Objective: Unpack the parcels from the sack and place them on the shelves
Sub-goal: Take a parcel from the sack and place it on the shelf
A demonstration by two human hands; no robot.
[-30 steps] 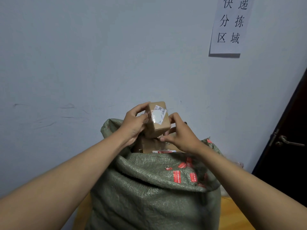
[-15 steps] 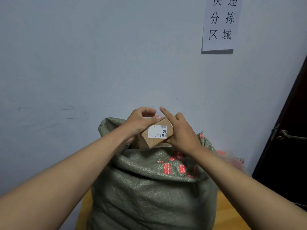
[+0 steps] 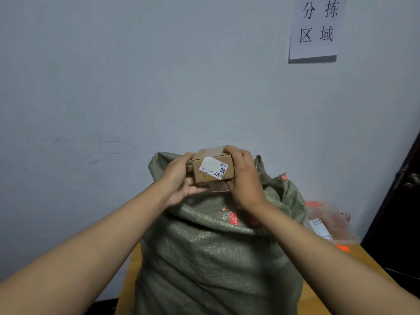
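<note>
A small brown cardboard parcel (image 3: 212, 167) with a white label facing me is held just above the mouth of a green woven sack (image 3: 216, 258). My left hand (image 3: 179, 178) grips its left end, thumb on top and fingers underneath. My right hand (image 3: 244, 176) grips its right end, fingers curled over the top edge. More cardboard shows faintly inside the sack's mouth, below the parcel. The sack stands upright on a wooden table (image 3: 336, 269).
A plastic-wrapped parcel with orange markings (image 3: 327, 219) lies on the table to the right of the sack. A dark door with a metal handle (image 3: 411, 178) is at the far right. A paper sign (image 3: 316, 28) hangs on the grey wall behind.
Both hands have turned the parcel so its labelled face points at me and sits level. My view has shifted a little to the left and down.
</note>
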